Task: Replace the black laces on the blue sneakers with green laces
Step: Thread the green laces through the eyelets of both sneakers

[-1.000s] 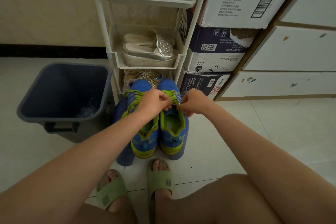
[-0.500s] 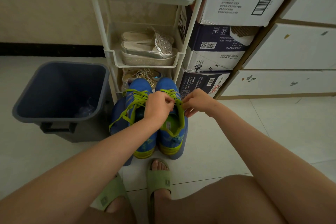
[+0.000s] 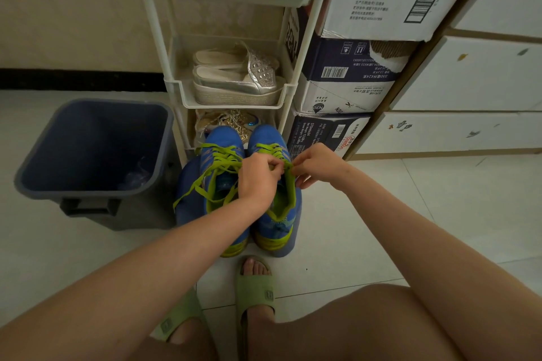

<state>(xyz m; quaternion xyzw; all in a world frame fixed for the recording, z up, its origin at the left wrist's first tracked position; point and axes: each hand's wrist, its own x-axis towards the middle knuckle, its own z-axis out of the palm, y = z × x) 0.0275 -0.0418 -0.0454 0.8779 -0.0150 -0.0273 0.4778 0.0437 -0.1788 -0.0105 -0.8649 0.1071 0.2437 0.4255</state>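
Note:
Two blue sneakers stand side by side on a blue stool (image 3: 187,184), toes pointing away. The left sneaker (image 3: 223,143) carries green laces (image 3: 217,161) whose loose ends hang down its left side. The right sneaker (image 3: 268,139) also has green laces (image 3: 274,149) across its upper part. My left hand (image 3: 258,179) and my right hand (image 3: 318,165) meet over the right sneaker's opening, each pinching the green lace between them. No black laces are in sight.
A dark grey bin (image 3: 93,155) stands on the floor to the left. A white shelf rack (image 3: 231,97) with silver sandals (image 3: 234,76) rises behind the sneakers. Stacked cartons (image 3: 346,82) and white drawers (image 3: 469,73) fill the right. My feet in green slides (image 3: 255,290) rest below.
Both hands have shifted slightly along the right sneaker's lace, and the left sneaker's loose lace ends now hang further down its left side. The view has tilted a little.

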